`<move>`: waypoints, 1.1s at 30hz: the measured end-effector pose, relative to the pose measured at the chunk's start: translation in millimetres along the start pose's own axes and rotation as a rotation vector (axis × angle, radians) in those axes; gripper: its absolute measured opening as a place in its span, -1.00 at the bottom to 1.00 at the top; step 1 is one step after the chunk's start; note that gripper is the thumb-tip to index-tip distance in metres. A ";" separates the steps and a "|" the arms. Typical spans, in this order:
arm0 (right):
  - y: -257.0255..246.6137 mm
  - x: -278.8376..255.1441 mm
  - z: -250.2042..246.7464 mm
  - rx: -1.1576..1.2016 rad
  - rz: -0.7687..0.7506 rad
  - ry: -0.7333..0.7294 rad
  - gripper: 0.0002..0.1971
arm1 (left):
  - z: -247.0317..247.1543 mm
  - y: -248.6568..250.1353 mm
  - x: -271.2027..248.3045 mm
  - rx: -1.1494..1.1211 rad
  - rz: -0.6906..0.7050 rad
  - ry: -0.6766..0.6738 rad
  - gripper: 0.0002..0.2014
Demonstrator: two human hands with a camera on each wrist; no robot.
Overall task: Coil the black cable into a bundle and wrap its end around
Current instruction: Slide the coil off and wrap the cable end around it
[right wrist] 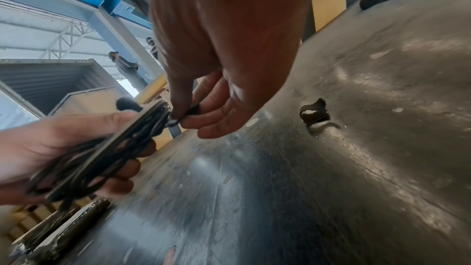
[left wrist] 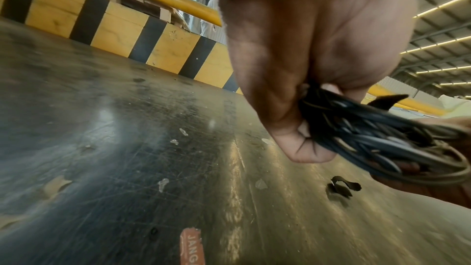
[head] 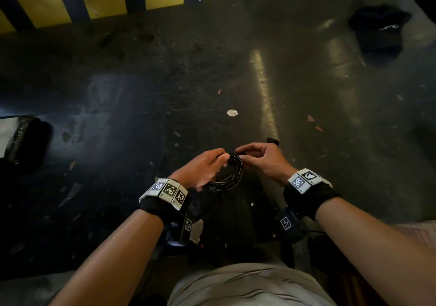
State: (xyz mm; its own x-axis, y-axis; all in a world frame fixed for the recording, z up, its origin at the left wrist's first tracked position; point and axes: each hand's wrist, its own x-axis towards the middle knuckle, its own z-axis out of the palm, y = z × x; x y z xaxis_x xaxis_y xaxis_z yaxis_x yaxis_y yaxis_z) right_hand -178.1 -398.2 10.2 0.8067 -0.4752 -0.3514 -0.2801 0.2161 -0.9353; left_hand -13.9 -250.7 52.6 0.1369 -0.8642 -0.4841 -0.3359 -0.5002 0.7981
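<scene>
Your left hand (head: pixel 204 169) is gripping the coiled black cable (head: pixel 232 176) above the table (head: pixel 141 117); your right hand (head: pixel 260 158) is pinching its end. Wrapping stage, likely; next, loop that end around snugly.

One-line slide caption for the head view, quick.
Left hand holds the coiled black cable above the dark floor while right hand pinches its end.

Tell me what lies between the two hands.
The coiled cable fills the gap: the left hand grips the coil, the right hand pinches its end. Clearest in the head view.
</scene>
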 end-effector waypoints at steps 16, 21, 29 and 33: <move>-10.0 0.9 5.4 0.092 0.092 0.017 -0.81 | 2.0 -0.9 -2.3 0.030 -0.068 -0.003 -0.73; -6.2 1.9 0.5 0.094 0.108 -0.030 -0.88 | 2.1 0.9 0.4 0.049 -0.079 0.007 -0.74; -13.0 4.1 -4.3 0.227 0.329 -0.149 -0.66 | 3.4 13.9 0.0 0.143 -0.074 0.005 -0.71; -20.2 7.5 -7.5 0.144 0.411 -0.219 -0.65 | 2.0 15.1 -0.4 0.200 -0.070 -0.006 -0.73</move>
State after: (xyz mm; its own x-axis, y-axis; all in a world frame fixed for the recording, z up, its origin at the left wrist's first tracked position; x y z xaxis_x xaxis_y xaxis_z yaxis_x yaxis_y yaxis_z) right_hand -170.3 -412.5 26.2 0.7394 -0.1386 -0.6588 -0.5358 0.4713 -0.7005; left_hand -20.9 -257.8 64.1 0.1614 -0.8270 -0.5386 -0.5038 -0.5383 0.6756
